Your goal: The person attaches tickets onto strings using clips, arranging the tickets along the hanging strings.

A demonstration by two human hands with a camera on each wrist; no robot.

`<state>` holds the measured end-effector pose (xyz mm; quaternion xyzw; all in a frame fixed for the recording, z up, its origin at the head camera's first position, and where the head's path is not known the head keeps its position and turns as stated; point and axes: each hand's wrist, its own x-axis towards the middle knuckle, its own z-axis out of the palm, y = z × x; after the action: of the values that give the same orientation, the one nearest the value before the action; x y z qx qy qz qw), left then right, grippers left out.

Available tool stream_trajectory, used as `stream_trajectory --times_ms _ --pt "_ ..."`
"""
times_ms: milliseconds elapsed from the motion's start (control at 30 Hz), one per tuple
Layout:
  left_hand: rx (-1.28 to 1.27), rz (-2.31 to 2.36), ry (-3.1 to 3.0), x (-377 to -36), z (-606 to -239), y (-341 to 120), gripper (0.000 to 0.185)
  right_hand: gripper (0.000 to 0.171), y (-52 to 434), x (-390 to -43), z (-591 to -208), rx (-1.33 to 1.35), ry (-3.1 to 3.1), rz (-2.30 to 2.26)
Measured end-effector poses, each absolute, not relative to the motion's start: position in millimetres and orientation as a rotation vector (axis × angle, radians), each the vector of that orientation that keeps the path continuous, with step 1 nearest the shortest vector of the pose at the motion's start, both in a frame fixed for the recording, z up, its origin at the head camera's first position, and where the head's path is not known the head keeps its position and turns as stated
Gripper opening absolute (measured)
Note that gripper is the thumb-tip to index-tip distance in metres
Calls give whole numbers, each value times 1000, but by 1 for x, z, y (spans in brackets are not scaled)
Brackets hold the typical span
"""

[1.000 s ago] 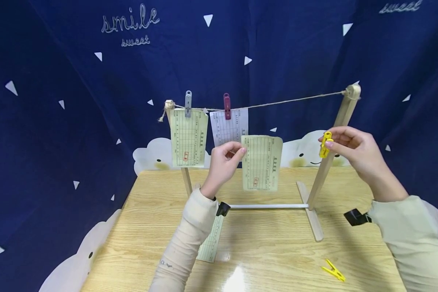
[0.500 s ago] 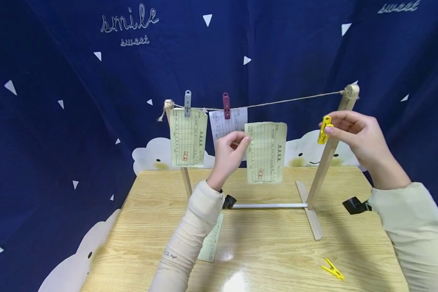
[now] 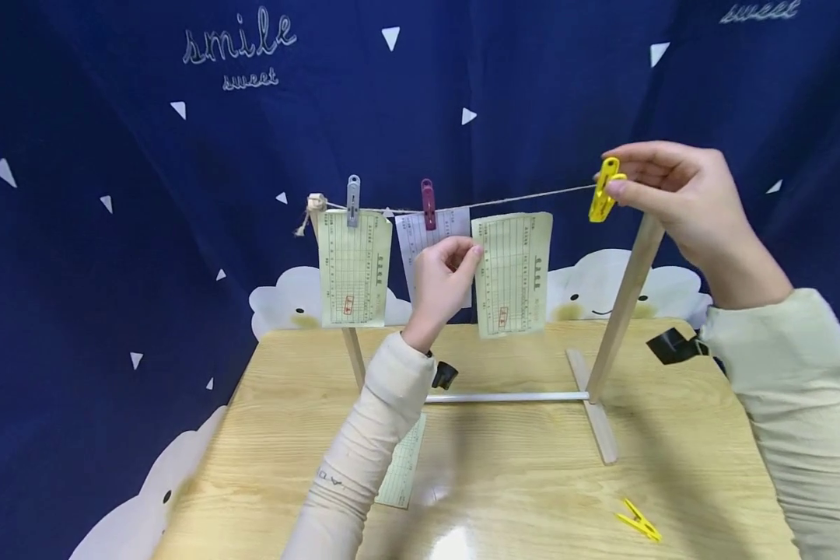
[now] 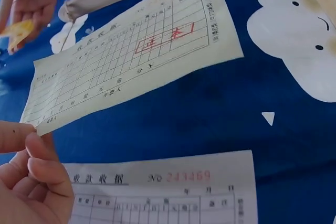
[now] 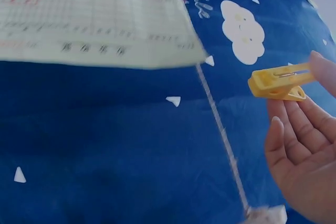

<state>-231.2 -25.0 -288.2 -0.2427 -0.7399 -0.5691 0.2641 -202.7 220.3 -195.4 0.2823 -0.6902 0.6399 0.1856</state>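
My left hand (image 3: 442, 281) pinches a pale green printed receipt slip (image 3: 512, 272) by its left edge, between thumb and fingertips. The slip hangs upright, its top edge just below the twine line (image 3: 525, 197). My right hand (image 3: 689, 206) holds a yellow clothespin (image 3: 605, 190) between thumb and fingers, near the right end of the line. In the right wrist view the same clothespin (image 5: 278, 82) points toward the slip. To the left, a grey clothespin (image 3: 353, 201) fixes a green slip (image 3: 353, 272) on the line, and a dark red clothespin (image 3: 428, 204) fixes a white slip (image 3: 413, 233).
The line runs between two wooden posts (image 3: 623, 311) joined by a white rod (image 3: 511, 397) low on the wooden table (image 3: 518, 474). Another yellow clothespin (image 3: 639, 521) lies front right. Under my left forearm lies another slip (image 3: 401, 463). A blue curtain (image 3: 567, 93) hangs behind.
My left hand has raised the held slip up toward the line. My right hand has risen with the yellow clothespin to the line's height and slightly left.
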Motion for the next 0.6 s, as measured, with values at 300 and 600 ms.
stream_trajectory --times_ms 300,600 --pt "-593 -1534 -2050 -229 -277 -16 11 25 200 -213 -170 747 -2185 1558" --pt "-527 -1551 -2094 -236 -273 -14 11 22 185 -234 -164 704 -2271 1571"
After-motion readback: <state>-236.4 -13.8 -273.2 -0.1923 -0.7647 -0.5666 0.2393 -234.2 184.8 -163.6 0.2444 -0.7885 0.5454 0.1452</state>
